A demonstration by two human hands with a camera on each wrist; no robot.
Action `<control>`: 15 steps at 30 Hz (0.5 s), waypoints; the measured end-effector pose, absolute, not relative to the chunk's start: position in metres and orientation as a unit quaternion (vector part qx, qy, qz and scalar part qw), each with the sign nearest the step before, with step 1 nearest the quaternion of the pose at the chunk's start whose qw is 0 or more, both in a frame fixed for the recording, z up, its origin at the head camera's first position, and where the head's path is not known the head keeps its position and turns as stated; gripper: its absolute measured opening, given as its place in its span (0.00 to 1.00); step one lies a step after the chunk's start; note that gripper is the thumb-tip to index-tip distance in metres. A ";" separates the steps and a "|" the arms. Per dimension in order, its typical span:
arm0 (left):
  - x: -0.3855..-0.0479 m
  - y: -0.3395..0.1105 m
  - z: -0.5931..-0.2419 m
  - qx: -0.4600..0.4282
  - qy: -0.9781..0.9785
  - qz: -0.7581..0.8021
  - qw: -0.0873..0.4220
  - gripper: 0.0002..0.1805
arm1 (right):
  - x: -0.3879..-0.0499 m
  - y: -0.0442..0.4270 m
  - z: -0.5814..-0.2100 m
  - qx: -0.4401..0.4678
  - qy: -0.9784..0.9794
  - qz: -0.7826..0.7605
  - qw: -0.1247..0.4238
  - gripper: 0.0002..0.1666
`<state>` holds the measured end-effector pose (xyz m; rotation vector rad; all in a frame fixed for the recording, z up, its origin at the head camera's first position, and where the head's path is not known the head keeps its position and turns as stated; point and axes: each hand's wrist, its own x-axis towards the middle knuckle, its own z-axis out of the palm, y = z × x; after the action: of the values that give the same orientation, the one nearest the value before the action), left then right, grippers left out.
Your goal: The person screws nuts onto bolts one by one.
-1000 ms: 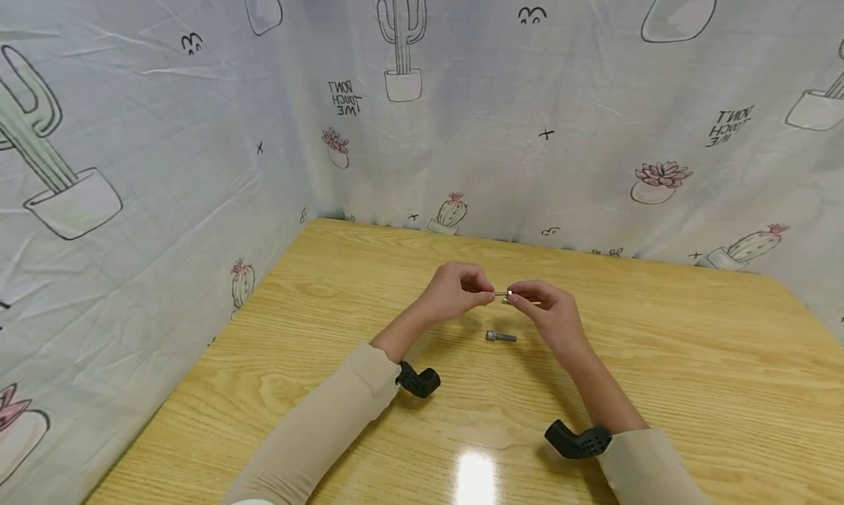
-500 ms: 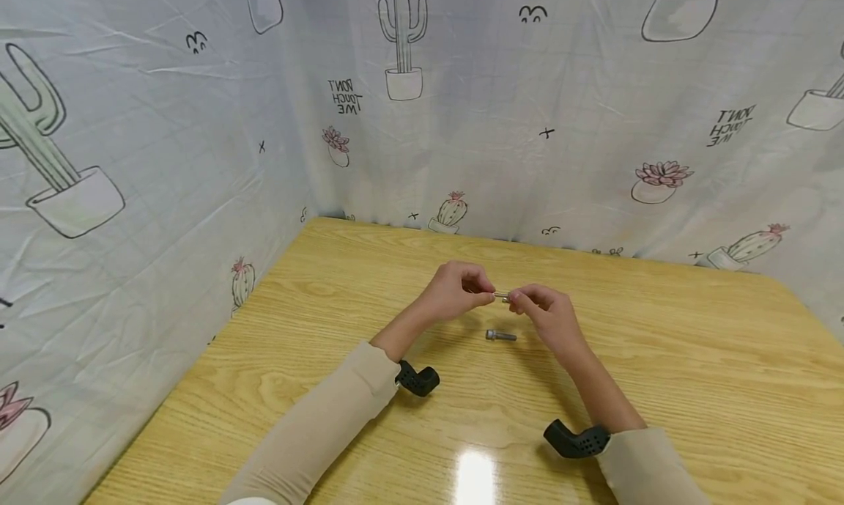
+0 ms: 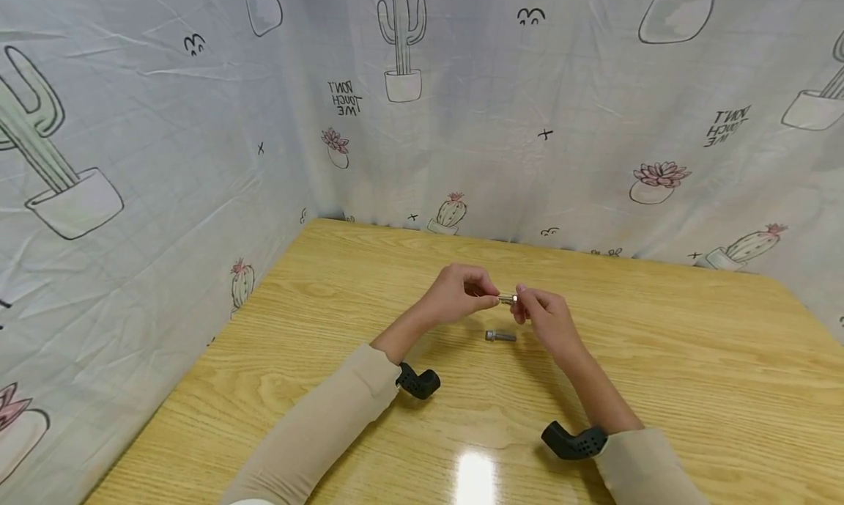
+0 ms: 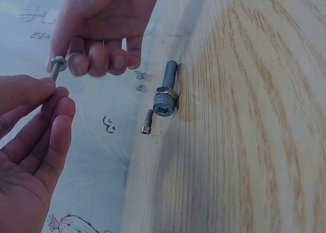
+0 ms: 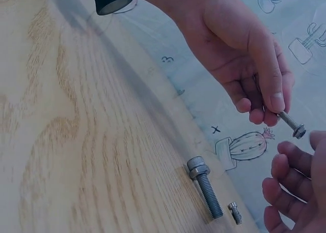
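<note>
My left hand [image 3: 458, 292] pinches a thin bolt [image 5: 288, 120] between thumb and fingers, its free end pointing to the right. A small hex nut [image 4: 58, 63] sits at that end. Close beside the nut is my right hand [image 3: 547, 318], its fingers relaxed and loosely bent. In the right wrist view a small gap shows between the right fingertips and the nut [image 5: 299, 131]. Below the hands, a large socket-head bolt [image 3: 502, 336] lies on the table with a hex nut [image 4: 165, 91] near its head. A much smaller bolt [image 4: 147, 122] lies near it.
The wood-grain table [image 3: 330, 285] runs up to a hanging cloth [image 3: 475, 109] printed with cacti, at the back and left. Black curved wrist mounts [image 3: 420, 382] sit at both sleeve cuffs.
My right fingers were at the nut and covered it half a second ago; now they have come away and the nut shows. My left hand has shifted slightly right with the thin bolt.
</note>
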<state>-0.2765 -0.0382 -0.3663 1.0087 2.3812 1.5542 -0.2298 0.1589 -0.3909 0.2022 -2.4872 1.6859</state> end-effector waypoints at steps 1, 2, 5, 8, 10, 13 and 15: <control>-0.276 -0.038 -0.366 0.330 0.789 0.515 0.060 0.02 | -0.230 0.159 -0.391 0.070 -0.824 0.558 0.070 0.31; -0.276 -0.038 -0.366 0.325 0.790 0.516 0.058 0.02 | -0.230 0.159 -0.391 0.074 -0.823 0.558 0.075 0.29; -0.277 -0.039 -0.366 0.309 0.798 0.515 0.046 0.02 | -0.229 0.162 -0.390 0.096 -0.812 0.568 0.095 0.23; -0.278 -0.040 -0.367 0.299 0.802 0.516 0.037 0.02 | -0.229 0.164 -0.390 0.126 -0.798 0.579 0.107 0.17; -0.279 -0.040 -0.367 0.296 0.801 0.519 0.034 0.03 | -0.229 0.165 -0.390 0.144 -0.790 0.585 0.111 0.15; -0.278 -0.040 -0.367 0.295 0.798 0.524 0.037 0.02 | -0.230 0.165 -0.392 0.162 -0.787 0.584 0.117 0.13; -0.278 -0.040 -0.367 0.295 0.796 0.527 0.040 0.03 | -0.230 0.165 -0.392 0.164 -0.786 0.584 0.119 0.12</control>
<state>-0.2778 -0.0404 -0.3671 0.9049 2.4380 1.6140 -0.2297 0.1650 -0.3923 0.4804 -2.2993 1.7063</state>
